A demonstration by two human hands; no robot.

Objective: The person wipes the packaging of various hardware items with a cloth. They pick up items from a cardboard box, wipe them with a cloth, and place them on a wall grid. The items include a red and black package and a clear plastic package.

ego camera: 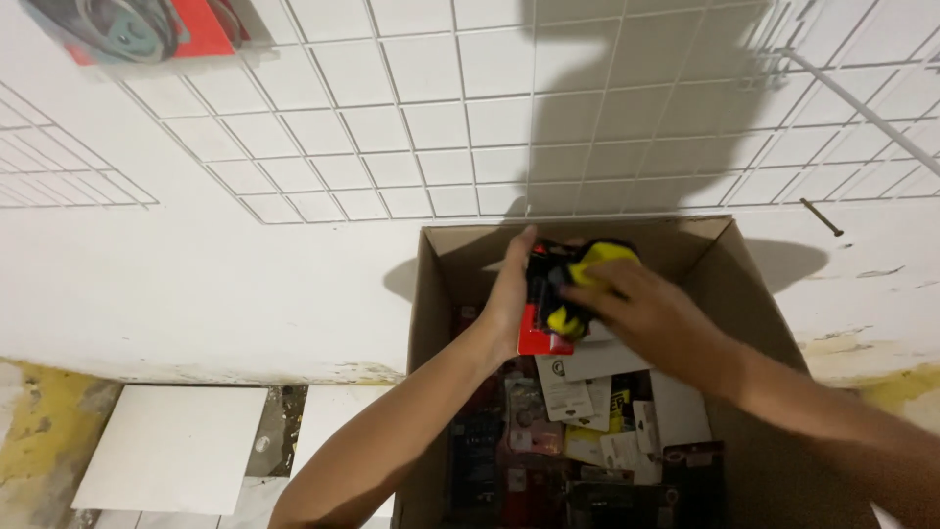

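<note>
Holding a yellow-and-black packaged tool point(578, 284) clamped between left hand point(509, 294) and right hand point(651, 318) above the cardboard box point(431, 294), a loosened grip could drop it.

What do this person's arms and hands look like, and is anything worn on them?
Both forearms are bare as far as the picture shows: no sleeves, gloves, watch or bracelet. The left hand and right hand are bare too, with no rings that I can make out. Long, slim forearms come in from the bottom edge; the dim light blurs finer detail.
</note>
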